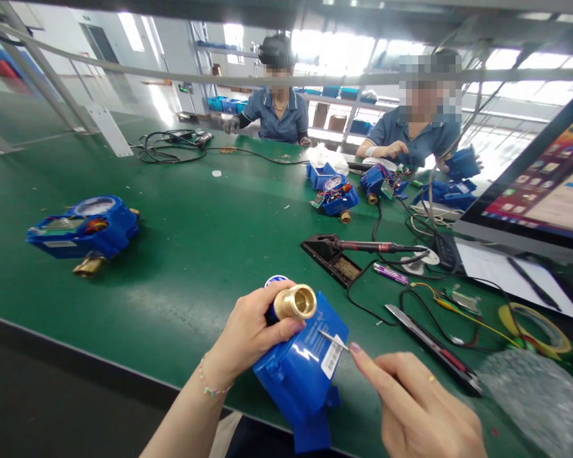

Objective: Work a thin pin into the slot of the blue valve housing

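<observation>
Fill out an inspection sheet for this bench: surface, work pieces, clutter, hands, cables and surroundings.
Surface: green benchtop, with a white scrap.
Work pieces: blue housing with brass fitting; thin metal tool; similar blue unit at left.
Clutter: utility knife, purple battery, tape roll, bubble wrap.
Hands: left hand grips the brass fitting; right hand holds the thin metal tool over the blue housing.
Cables: black cable looped at far left; yellow lead at right.
Surroundings: two co-workers across the bench; monitor at right.
</observation>
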Demonstrator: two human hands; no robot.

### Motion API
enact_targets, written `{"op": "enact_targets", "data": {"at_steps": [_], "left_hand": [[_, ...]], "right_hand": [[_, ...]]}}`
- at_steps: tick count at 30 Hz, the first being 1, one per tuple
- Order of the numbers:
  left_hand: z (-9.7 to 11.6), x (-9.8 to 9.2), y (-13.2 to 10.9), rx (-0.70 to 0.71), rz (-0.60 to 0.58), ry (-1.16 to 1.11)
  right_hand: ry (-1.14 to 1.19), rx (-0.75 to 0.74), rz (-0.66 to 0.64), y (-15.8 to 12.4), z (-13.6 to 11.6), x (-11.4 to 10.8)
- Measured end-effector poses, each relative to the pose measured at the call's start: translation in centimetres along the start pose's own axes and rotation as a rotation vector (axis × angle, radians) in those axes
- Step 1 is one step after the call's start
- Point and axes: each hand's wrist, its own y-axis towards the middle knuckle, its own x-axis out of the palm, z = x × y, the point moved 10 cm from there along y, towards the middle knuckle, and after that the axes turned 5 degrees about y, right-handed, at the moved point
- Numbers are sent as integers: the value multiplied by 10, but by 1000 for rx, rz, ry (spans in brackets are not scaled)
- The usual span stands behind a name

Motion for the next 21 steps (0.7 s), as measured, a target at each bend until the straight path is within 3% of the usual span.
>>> {"op": "enact_targets", "data": {"at_steps": [9, 13, 17, 21], "left_hand": [[-1, 1, 0, -6, -3, -30], [-2, 1, -1, -10, -3, -25], [-1, 0, -2, 0, 3, -36], [-1, 0, -2, -3, 0, -25]], "right_hand": [[2, -32, -14, 1, -3, -2], [-8, 25, 0, 1, 3, -3], [14, -34, -11, 2, -5, -1], [2, 35, 19, 3, 0, -5]]}}
